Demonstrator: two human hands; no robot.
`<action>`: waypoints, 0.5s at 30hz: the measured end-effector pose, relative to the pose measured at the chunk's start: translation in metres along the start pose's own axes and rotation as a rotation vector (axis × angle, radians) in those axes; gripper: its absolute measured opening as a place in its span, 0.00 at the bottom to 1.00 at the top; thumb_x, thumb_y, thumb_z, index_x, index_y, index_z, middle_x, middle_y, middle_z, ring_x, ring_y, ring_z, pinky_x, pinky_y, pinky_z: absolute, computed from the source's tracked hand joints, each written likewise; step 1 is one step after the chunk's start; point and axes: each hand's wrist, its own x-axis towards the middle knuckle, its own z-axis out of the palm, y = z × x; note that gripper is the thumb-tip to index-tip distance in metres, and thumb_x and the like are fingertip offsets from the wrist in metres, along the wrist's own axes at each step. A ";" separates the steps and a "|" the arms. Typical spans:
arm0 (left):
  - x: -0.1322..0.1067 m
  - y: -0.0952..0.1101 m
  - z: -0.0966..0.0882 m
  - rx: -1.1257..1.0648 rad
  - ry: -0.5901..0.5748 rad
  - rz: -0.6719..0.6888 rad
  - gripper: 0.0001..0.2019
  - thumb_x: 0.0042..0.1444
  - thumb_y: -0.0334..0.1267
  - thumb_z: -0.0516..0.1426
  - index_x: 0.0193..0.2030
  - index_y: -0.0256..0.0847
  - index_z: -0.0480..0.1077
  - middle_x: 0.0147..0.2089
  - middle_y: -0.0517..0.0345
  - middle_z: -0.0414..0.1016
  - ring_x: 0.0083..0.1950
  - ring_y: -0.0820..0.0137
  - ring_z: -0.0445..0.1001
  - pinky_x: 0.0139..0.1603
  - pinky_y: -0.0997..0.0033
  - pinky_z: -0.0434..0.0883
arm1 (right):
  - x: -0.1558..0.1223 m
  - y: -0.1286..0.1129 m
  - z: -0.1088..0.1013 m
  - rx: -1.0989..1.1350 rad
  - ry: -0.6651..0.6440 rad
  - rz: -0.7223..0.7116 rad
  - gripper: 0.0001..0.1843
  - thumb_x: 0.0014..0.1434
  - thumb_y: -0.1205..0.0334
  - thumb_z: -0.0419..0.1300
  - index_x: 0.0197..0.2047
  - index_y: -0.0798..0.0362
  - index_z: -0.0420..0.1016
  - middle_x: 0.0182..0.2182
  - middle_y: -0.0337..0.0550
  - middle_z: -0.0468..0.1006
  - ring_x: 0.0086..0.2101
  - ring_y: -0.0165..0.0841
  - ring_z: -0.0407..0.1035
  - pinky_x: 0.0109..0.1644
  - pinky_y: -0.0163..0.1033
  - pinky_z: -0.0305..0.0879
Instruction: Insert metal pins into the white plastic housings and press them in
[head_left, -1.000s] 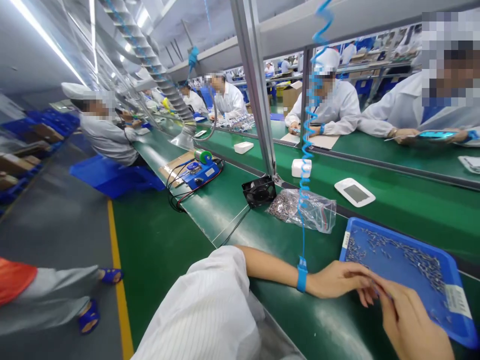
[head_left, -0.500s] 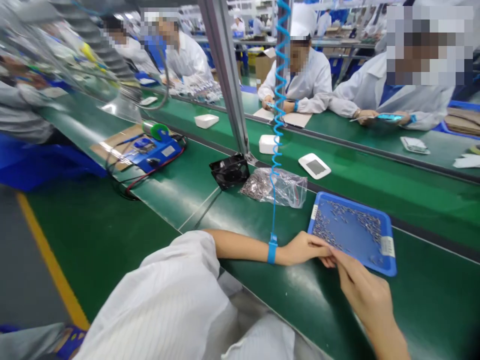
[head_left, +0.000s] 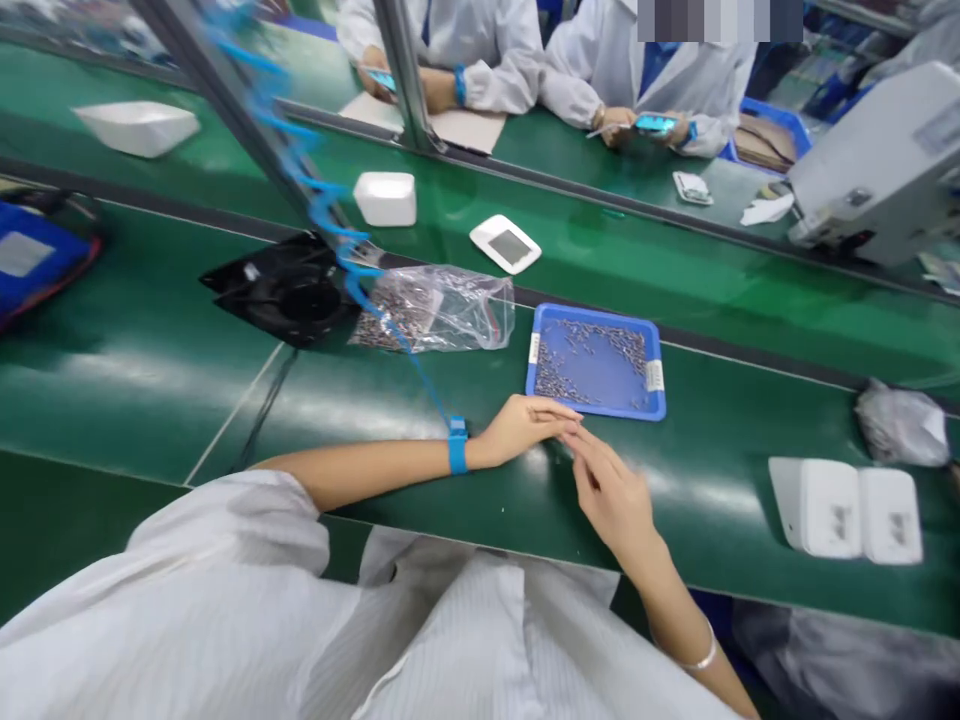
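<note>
My left hand (head_left: 525,425) lies on the green bench just in front of a blue tray (head_left: 595,411) scattered with several small metal parts. Its fingers are pressed together in a pinch, pointing right. My right hand (head_left: 611,490) reaches up from below, and its fingertips meet those of the left hand near the tray's front edge. What they pinch is too small to make out. A blue wrist strap (head_left: 457,445) sits on my left wrist, and its coiled blue cord (head_left: 330,210) runs up to the left.
Left of the tray lie a clear plastic bag of metal parts (head_left: 442,305) and a black fan (head_left: 289,290). White casings (head_left: 847,505) and a silver bag (head_left: 900,425) are at the right. A white device (head_left: 505,243) and a white box (head_left: 386,197) sit on the belt behind. People in white coats work across it.
The view has swung right and down, so the tray now sits mid-frame and the casings at the right have come into sight. Both hands stay fingertip to fingertip at the tray's front edge.
</note>
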 end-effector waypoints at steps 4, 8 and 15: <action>0.000 -0.003 0.000 0.040 0.010 0.073 0.15 0.52 0.47 0.66 0.41 0.38 0.79 0.43 0.52 0.81 0.45 0.66 0.81 0.50 0.64 0.78 | 0.004 -0.006 -0.004 0.117 -0.051 0.219 0.16 0.71 0.62 0.49 0.55 0.51 0.73 0.53 0.45 0.78 0.43 0.31 0.78 0.40 0.34 0.75; -0.002 -0.005 -0.001 0.160 0.000 0.144 0.15 0.56 0.48 0.64 0.41 0.38 0.77 0.43 0.52 0.80 0.44 0.66 0.81 0.48 0.64 0.79 | 0.006 -0.010 -0.008 0.163 -0.046 0.321 0.14 0.70 0.56 0.52 0.51 0.51 0.75 0.52 0.45 0.78 0.36 0.29 0.76 0.37 0.34 0.73; -0.007 -0.007 -0.002 0.613 -0.092 0.418 0.11 0.65 0.46 0.56 0.43 0.44 0.77 0.42 0.55 0.80 0.44 0.69 0.79 0.47 0.66 0.78 | 0.002 -0.006 -0.012 0.232 -0.067 0.512 0.11 0.67 0.54 0.57 0.43 0.50 0.76 0.38 0.40 0.78 0.28 0.27 0.67 0.38 0.35 0.67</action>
